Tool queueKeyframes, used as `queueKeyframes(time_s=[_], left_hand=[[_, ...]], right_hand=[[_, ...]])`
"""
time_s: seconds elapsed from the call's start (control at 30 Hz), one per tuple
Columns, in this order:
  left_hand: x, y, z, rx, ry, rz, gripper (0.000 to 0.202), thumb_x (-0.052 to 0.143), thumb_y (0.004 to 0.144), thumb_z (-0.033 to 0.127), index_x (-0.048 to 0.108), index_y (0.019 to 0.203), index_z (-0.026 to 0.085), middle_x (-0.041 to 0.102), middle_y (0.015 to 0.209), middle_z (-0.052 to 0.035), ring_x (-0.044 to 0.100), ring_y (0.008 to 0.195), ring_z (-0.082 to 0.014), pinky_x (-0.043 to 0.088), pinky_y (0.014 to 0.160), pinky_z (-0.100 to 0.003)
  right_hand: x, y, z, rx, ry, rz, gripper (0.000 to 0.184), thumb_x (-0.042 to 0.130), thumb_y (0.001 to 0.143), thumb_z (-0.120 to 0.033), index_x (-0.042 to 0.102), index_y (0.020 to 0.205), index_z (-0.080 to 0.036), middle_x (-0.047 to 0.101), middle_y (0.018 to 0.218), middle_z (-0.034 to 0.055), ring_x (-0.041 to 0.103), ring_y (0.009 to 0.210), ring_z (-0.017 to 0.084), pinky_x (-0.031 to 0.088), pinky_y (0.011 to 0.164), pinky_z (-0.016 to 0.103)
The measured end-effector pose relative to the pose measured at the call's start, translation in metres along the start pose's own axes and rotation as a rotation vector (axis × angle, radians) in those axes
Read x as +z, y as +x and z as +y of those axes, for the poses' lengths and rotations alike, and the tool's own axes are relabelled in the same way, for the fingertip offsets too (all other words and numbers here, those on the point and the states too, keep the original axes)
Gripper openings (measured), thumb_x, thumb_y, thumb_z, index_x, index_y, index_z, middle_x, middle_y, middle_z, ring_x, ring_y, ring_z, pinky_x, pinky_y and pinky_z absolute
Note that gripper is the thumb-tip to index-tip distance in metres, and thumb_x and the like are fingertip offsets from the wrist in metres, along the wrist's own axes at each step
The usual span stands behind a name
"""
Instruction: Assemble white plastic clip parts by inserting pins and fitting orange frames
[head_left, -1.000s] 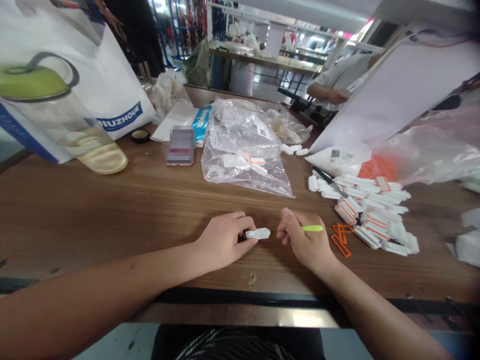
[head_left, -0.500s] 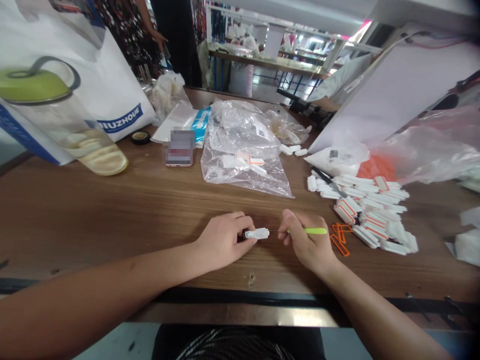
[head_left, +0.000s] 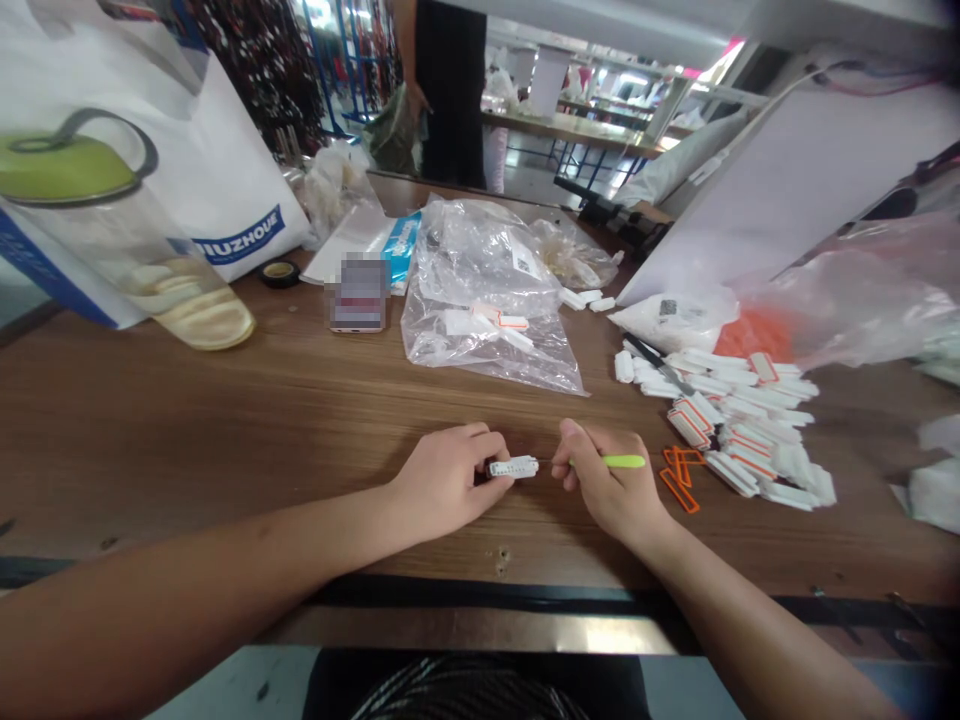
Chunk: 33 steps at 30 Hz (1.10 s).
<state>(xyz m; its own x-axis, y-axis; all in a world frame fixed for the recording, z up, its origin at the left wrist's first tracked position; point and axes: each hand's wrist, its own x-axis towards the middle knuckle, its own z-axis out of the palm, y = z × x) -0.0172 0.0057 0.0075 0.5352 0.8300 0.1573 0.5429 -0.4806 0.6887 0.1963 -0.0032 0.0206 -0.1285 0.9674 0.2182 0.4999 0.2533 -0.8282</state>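
Resting on the wooden table [head_left: 300, 420], my left hand [head_left: 448, 482] pinches a small white plastic piece [head_left: 516, 467] with rows of dark holes. My right hand [head_left: 611, 480] is closed around a thin tool with a yellow-green handle [head_left: 625, 461]; the handle sticks out to the right, and a thin tip points at the white piece. Whether that tip touches the piece is too fine to tell. Just right of my right hand lie several orange rectangular frames [head_left: 679, 480]. Beyond them is a pile of white plastic pieces [head_left: 765, 425], some with orange rims.
Clear plastic bags [head_left: 480, 260] lie at the table's middle back, with a phone [head_left: 358, 295] to their left. A green-lidded bottle [head_left: 127, 240] stands before a white bag [head_left: 232, 170]. A black-handled tool [head_left: 660, 363] lies on the pile. Behind the table stands a person [head_left: 451, 90].
My right hand has shifted slightly left with the tool, closer to the white piece. My left hand has stayed put. The person behind the table has moved to the right.
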Motion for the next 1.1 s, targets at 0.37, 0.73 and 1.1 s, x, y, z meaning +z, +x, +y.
queueKeyframes(time_s=[0.37, 0.73, 1.1], left_hand=[[0.0018, -0.0007, -0.0029, 0.000, -0.012, 0.003, 0.006, 0.063, 0.084, 0.026, 0.064, 0.085, 0.020, 0.056, 0.077, 0.0021, 0.052, 0.067, -0.0123, 0.038, 0.062, -0.025], [0.0006, -0.0012, -0.0007, 0.007, -0.007, 0.008, 0.007, 0.061, 0.085, 0.026, 0.064, 0.084, 0.020, 0.056, 0.076, 0.0013, 0.051, 0.066, -0.0127, 0.038, 0.060, -0.025], [0.0011, -0.0012, -0.0015, 0.003, 0.002, 0.003, 0.005, 0.062, 0.085, 0.025, 0.063, 0.083, 0.020, 0.055, 0.077, 0.0018, 0.051, 0.067, -0.0124, 0.038, 0.059, -0.025]], right_hand=[[-0.0028, -0.0033, -0.0048, -0.022, -0.016, -0.007, 0.048, 0.047, 0.099, -0.038, 0.059, 0.058, -0.017, 0.060, 0.050, -0.0005, 0.054, 0.040, 0.008, 0.041, 0.044, 0.019], [-0.0044, -0.0022, -0.0093, -0.025, -0.076, -0.037, 0.048, 0.048, 0.099, -0.037, 0.058, 0.056, -0.017, 0.060, 0.051, -0.0010, 0.055, 0.043, 0.008, 0.041, 0.047, 0.019], [-0.0034, -0.0026, -0.0073, 0.012, -0.055, -0.039, 0.049, 0.048, 0.099, -0.039, 0.058, 0.057, -0.017, 0.060, 0.050, -0.0008, 0.055, 0.044, 0.009, 0.041, 0.046, 0.019]])
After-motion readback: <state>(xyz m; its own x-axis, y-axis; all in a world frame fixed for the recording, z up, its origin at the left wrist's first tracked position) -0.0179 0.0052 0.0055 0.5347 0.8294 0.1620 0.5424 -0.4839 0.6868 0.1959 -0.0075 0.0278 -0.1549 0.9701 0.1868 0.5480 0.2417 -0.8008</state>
